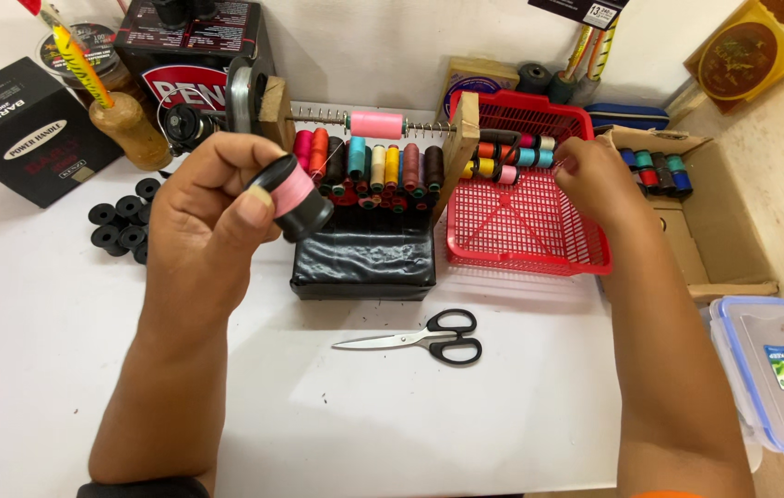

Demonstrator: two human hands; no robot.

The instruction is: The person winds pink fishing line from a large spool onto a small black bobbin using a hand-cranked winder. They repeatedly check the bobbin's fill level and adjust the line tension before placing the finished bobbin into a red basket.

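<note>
Workspace is a white table (pixel 392 415) pushed against a pale wall, and it's pretty crowded along the back. Black boxes (pixel 28 124) sit at the far left, a little pile of empty black bobbins (pixel 124 224) lies beside them, and a wooden winding jig with a pink spool (pixel 376 124) on its rod stands over a row of coloured thread spools (pixel 369 166) on a black block. Black-handled scissors (pixel 429 337) lie shut in front of it, and a clear container with a blue-edged lid (pixel 775 373) sits at the right edge.

The person's left hand (pixel 203 217) is raised above the table, thumb and fingers pinching a black bobbin (pixel 298 196) wound with pink thread (glossy black flanges, thread band only around the middle). It's in the air, just in front of the thread row.

The right hand (pixel 595 180) reaches into the red mesh basket (pixel 526 235), fingertips bunched together at the row of small spools (pixel 512 152) along its back; whether it actually grips one can't be told.
</note>
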